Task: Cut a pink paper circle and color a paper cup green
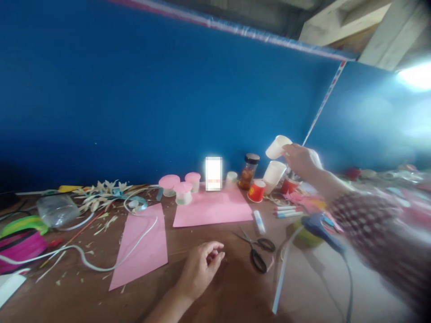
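My right hand (301, 158) is raised at the right and grips a tilted white paper cup (279, 147) by its end. Just under it stands another white paper cup, or a stack of them (274, 176), leaning beside a red paper cup (257, 191). My left hand (204, 269) rests low over the brown table, fingers loosely curled, with a gap to the thumb and nothing visible between. To its right lie black-handled scissors (257, 251). Small cups topped with pink paper discs, such as one pink disc (169, 181), stand at the back left.
Pink sheets (141, 246) (215, 211) lie mid-table. A dark-lidded jar (248, 172), glue stick (259, 222), markers (288, 211) and a blue glue gun (323, 231) with its cord are around. A white cable (101, 269) crosses the left side. A blue wall (168, 89) closes the back.
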A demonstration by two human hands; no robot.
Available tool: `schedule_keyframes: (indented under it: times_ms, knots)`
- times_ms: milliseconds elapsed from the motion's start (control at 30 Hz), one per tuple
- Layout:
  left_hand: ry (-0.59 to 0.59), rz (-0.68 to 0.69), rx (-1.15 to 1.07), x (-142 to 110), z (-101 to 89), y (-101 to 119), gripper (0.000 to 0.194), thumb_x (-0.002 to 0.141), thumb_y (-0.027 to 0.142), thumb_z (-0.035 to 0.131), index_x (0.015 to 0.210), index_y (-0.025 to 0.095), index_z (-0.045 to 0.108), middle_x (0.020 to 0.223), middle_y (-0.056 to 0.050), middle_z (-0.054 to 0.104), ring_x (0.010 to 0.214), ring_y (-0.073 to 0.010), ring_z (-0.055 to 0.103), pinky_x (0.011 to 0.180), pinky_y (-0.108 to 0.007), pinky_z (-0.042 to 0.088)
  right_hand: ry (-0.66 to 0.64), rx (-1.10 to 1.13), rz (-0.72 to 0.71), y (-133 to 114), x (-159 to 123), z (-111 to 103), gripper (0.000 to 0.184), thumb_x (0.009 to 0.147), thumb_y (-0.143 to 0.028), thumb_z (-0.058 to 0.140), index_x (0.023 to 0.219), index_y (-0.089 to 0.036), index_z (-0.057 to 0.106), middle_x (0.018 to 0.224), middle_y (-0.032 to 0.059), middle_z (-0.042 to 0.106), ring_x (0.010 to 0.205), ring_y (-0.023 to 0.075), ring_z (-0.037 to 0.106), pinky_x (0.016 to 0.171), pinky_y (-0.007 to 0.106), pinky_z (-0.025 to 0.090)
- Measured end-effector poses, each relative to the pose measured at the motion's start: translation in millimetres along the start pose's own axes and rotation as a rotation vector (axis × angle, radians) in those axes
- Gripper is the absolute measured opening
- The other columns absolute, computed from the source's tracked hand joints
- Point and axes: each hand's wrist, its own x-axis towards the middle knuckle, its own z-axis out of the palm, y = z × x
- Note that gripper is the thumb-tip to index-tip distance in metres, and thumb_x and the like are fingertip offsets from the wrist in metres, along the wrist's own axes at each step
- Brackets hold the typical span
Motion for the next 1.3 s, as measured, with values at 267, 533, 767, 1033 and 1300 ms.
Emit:
schedule_keyframes:
  times_ms: [267, 533, 767, 1033, 1300]
  knots:
    - [0.452, 0.248, 0.149, -2, -3.2, -7, 0.069, 0.079, 0.03, 0.066, 0.138, 0.021, 0.032, 0.129, -0.016, 0.051, 0.116, -0.0271, 0.051, 0.096, -0.043, 0.045, -0.339, 0.155, -0.828, -138, -103, -23, 0.02, 0.089, -0.011, 0.049, 0.086, -0.019, 0.067, 0.078, -0.0012, 0.068, 0.065, 0.0101, 0.058, 0.048, 0.021, 0.037]
    - [0.473, 0.126, -0.03, 0, -1.2, -11, 0.054, 0.077, 0.022, 0.064, 0.128, 0.02, 0.045, 0.124, -0.015, 0.054, 0.115, -0.0298, 0.052, 0.096, -0.045, 0.042, -0.44, 0.443, -0.853, -195, -154, -28, 0.022, 0.089, -0.007, 0.044, 0.091, -0.021, 0.061, 0.071, -0.0005, 0.065, 0.052, 0.0113, 0.055, 0.043, 0.022, 0.043]
    - [0.354, -0.125, -0.439, 7, -11.7, 3, 0.047, 0.077, 0.034, 0.066, 0.117, 0.018, 0.048, 0.104, -0.009, 0.062, 0.092, -0.022, 0.062, 0.08, -0.035, 0.05, -0.173, 0.794, -0.238, -179, -161, -43, 0.027, 0.088, -0.013, 0.046, 0.111, -0.017, 0.06, 0.095, 0.0076, 0.067, 0.083, 0.0186, 0.063, 0.07, 0.031, 0.051]
    - [0.379, -0.221, -0.449, 5, -11.3, 3, 0.052, 0.074, 0.041, 0.067, 0.116, 0.015, 0.051, 0.1, -0.009, 0.066, 0.088, -0.0212, 0.062, 0.074, -0.031, 0.049, -0.232, 1.366, 0.739, -164, -180, -31, 0.043, 0.089, -0.049, 0.04, 0.063, -0.019, 0.057, 0.052, -0.0017, 0.048, 0.042, 0.0113, 0.041, 0.038, 0.022, 0.029]
    - [0.308, -0.272, -0.568, 21, -10.9, 12, 0.054, 0.075, 0.046, 0.065, 0.118, 0.014, 0.056, 0.105, -0.011, 0.065, 0.095, -0.0241, 0.059, 0.079, -0.033, 0.047, -0.261, 1.839, 0.969, -161, -186, -16, 0.04, 0.082, -0.057, 0.057, 0.075, -0.018, 0.062, 0.067, 0.0, 0.061, 0.05, 0.0088, 0.052, 0.047, 0.021, 0.043]
